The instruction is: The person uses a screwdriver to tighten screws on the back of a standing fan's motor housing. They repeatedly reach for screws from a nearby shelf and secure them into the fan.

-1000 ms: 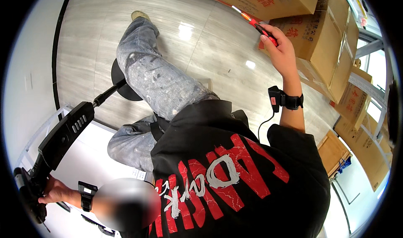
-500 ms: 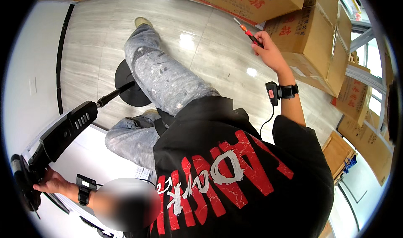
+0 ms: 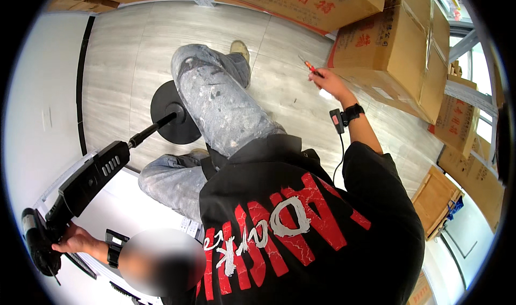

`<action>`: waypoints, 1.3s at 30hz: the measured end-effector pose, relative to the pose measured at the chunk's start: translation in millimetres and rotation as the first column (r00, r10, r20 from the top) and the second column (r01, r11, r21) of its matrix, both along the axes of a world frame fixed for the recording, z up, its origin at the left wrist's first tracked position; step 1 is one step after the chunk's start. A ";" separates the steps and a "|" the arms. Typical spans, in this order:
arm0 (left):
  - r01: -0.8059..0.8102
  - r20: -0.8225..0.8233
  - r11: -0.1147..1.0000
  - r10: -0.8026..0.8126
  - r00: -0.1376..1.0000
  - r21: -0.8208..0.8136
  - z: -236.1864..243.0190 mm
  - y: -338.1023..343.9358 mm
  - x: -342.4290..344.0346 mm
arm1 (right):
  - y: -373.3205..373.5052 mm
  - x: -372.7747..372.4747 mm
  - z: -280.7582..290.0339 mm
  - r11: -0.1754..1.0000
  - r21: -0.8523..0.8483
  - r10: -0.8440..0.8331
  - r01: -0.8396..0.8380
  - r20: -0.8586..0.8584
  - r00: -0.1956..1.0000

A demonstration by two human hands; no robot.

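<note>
My right hand [image 3: 333,85] is closed around a screwdriver [image 3: 312,68] with a red and black handle. Its thin tip points away to the upper left, above the floor. At the lower left, the fingers of my left hand [image 3: 75,239] are wrapped at the upper end of a long black device that looks like a metal detector [image 3: 91,178]. A shaft runs from its body down to a round black disc [image 3: 174,114] on the floor, beside my leg. Where the fingers meet the device is partly hidden. Black straps with small boxes circle both wrists.
Large cardboard boxes [image 3: 400,57] stand along the right and far sides, some on a grey metal rack [image 3: 470,96]. A wooden box [image 3: 435,203] sits at the right. A white wall [image 3: 51,106] rises on the left above the pale tiled floor [image 3: 118,63].
My right hand with the screwdriver has come nearer and slightly left. My far foot has swung right. The view has shifted slightly; my left hand keeps its hold.
</note>
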State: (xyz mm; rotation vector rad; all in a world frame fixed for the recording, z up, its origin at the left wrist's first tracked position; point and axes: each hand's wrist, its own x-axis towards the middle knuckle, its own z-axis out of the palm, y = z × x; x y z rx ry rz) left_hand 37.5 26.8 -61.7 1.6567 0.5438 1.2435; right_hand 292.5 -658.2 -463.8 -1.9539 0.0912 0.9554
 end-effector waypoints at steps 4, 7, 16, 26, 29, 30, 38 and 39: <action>0.013 -0.061 1.000 -0.013 0.998 0.002 1.9 11.2 -14.5 | 2.6 -21.8 -29.6 0.987 0.124 -0.097 0.100 -0.033 0.995; -0.129 -0.052 0.992 0.128 0.990 -0.014 0.2 -23.6 12.7 | -6.8 -28.1 -67.8 1.000 -0.028 0.004 -0.005 -0.034 0.999; -0.252 -0.034 0.967 0.254 0.967 0.048 -3.9 27.2 -14.2 | -15.7 -38.3 -201.6 0.913 -0.403 -0.181 0.068 -0.250 0.951; -0.421 -0.066 0.904 0.425 0.903 0.072 9.3 32.3 -15.9 | -4.8 -134.4 -353.3 0.824 -0.508 -0.379 0.250 -0.167 0.910; -0.527 -0.052 0.849 0.528 0.848 0.027 16.4 46.2 -25.5 | 0.8 -137.9 -368.7 0.777 -0.501 -0.548 0.380 -0.243 0.800; -0.569 -0.046 0.822 0.569 0.821 0.011 12.9 45.6 -24.9 | 1.6 -135.9 -372.7 0.774 -0.440 -0.608 0.455 -0.319 0.727; -0.756 0.119 0.590 0.804 0.583 -0.284 -6.5 -11.0 29.2 | 14.2 -129.9 -385.1 0.777 -0.456 -0.629 0.435 -0.522 0.576; -0.764 0.143 0.574 0.817 0.558 -0.294 -6.2 -18.3 34.3 | 15.5 -128.5 -389.9 0.869 -0.452 -0.447 0.203 -0.539 0.714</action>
